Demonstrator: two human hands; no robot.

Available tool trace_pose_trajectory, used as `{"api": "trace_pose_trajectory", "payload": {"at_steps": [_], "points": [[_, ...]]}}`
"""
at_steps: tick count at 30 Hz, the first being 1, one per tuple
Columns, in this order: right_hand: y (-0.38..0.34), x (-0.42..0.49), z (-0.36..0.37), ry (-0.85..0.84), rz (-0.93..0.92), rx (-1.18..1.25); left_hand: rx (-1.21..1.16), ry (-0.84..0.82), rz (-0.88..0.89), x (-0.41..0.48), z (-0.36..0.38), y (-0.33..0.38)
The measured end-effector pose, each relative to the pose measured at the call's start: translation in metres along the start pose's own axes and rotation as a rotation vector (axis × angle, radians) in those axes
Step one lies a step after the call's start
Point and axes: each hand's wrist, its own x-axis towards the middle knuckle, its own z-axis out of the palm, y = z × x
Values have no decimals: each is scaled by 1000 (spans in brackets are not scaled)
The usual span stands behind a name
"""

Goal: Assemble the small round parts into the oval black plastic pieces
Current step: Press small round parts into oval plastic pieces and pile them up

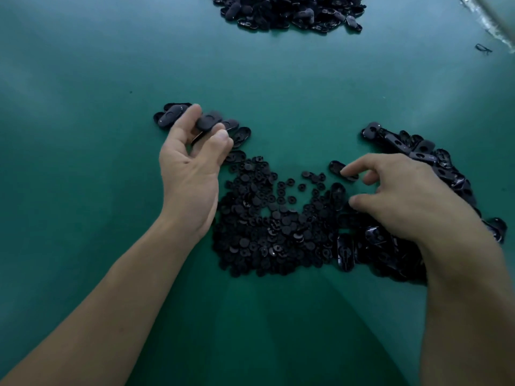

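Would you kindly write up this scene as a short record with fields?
surface: green table
left hand: pinches an oval
right hand: holds nothing, index fingertip at a loose oval
centre: round parts in a heap
right: oval pile
back: far pile

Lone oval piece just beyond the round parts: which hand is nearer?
Right. The right hand has its index fingertip on the lone oval piece; the left hand is to its left, pinching another oval piece.
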Motion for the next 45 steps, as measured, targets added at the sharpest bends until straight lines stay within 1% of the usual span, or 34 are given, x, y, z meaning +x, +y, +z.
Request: {"api": "trace_pose_trajectory", "payload": {"at_steps": [3, 5, 9, 14, 18, 23, 26, 29, 32, 35, 38, 41, 43, 45], "points": [[2, 3, 3, -42, 47, 25, 7, 19, -39, 0, -1, 1], [3, 5, 5, -32, 58, 60, 49, 11, -47, 0, -1, 0], [4, 7, 7, -1, 39, 94, 168, -42, 17, -1, -3, -2], [2, 6, 9, -12, -33, 113, 234, -129, 98, -4, -4, -3], [0, 5, 11, -26, -85, 107, 243, -152, 98, -5, -2, -3], [-3, 6, 15, -24, -75, 137, 324, -193, 126, -6, -4, -4], [-3, 6, 16, 12, -64, 177, 337, -206, 138, -7, -3, -4], [-4, 6, 16, 100, -94, 266, 336, -229, 139, -8, -3, -3], [-12, 3, 16, 184, -191, 449, 342, -280, 140, -10, -2, -1], [-28, -2, 24, 127, -316, 656, 321, -325, 127, -14, 0, 0], [-39, -3, 33, 85, -417, 782, 305, -374, 107, -16, 3, 1], [-43, -4, 36, 45, -489, 934, 350, -418, 130, -16, 4, 3], [-44, -4, 37, 38, -515, 977, 413, -460, 162, -16, 5, 3], [-43, -4, 38, 56, -515, 935, 449, -477, 175, -16, 4, 2]]}}
